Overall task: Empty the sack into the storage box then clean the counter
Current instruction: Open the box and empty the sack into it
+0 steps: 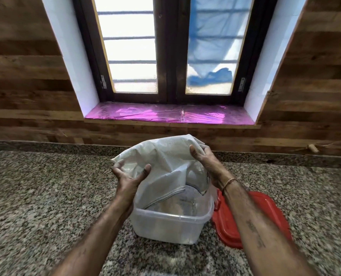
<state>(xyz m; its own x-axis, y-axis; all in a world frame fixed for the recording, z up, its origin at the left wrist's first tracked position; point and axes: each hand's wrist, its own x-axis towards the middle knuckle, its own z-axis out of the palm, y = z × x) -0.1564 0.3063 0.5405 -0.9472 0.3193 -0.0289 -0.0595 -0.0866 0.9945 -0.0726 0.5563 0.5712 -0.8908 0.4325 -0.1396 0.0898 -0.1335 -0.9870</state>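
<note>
step: tipping sack [166, 156] into box [165, 228] | left hand [128, 177]: fingers [120, 164] curled on sack | right hand [203, 159]: pinches top fold | advice: hold mouth inside rim, shake gently, spare bench [46, 196]

Your left hand [128, 176] grips the white woven sack [165, 162] at its lower left corner. Your right hand [203, 158] grips it higher, at the right top, so the sack hangs tilted between your two grips. Below your grips its hemmed edge drops into the storage box [165, 224], a translucent plastic tub that stands open and upright on the speckled granite counter [46, 196], directly under your hands. Inside the box there is something pale, too blurred to tell what. The red lid [245, 216] lies flat on the counter just beside the box, under your right forearm.
</note>
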